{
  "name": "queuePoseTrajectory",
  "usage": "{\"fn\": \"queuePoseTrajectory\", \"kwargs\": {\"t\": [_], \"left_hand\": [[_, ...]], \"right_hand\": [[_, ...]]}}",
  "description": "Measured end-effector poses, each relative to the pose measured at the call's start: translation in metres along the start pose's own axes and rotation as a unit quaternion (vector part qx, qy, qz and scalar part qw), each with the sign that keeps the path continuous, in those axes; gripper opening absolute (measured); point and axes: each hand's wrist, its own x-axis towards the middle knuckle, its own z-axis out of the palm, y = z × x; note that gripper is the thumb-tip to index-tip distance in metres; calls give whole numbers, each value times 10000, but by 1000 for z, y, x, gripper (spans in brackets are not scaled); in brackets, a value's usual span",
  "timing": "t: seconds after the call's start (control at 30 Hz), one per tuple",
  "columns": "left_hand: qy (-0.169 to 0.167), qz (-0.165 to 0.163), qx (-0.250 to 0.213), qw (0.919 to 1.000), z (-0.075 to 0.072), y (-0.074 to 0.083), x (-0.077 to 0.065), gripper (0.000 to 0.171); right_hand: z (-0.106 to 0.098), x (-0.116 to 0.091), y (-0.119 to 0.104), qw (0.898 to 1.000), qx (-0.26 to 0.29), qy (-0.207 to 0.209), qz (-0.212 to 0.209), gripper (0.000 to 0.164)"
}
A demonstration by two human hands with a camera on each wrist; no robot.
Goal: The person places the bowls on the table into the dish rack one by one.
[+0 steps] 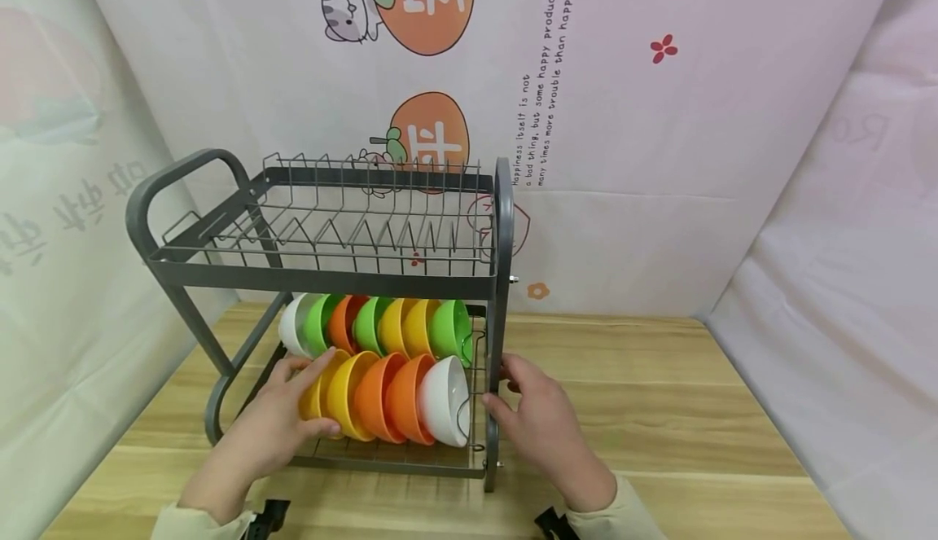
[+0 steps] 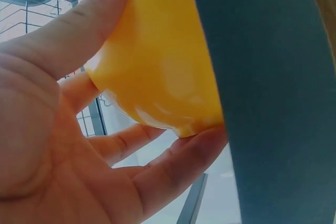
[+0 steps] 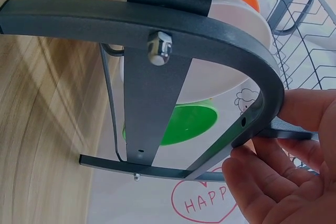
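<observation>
A two-tier dark grey dish rack stands on the wooden table, its lower tier filled with two rows of bowls on edge. At the left end of the front row, my left hand holds a yellow bowl; its thumb lies near the rim and its fingers reach round to the base. Beside that bowl are another yellow bowl, orange bowls and a white bowl. My right hand grips the rack's right side frame, thumb and fingers on opposite sides of the bar.
Behind the front row stands a back row with a white bowl, green bowls, yellow ones and a red-orange one. The upper wire tier holds nothing. Printed white cloth hangs behind the wooden table.
</observation>
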Motion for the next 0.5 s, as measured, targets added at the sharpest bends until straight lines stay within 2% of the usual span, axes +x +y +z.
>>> {"fn": "queuePoseTrajectory", "kwargs": {"t": [0.17,0.5], "left_hand": [[-122,-137,-267,9995,1,-3,0,94],[-217,-170,-645,9975,1,-9,1,95]], "right_hand": [[0,0,0,9999,12,-73,83,38],[0,0,0,10000,-14,-67,21,36]]}}
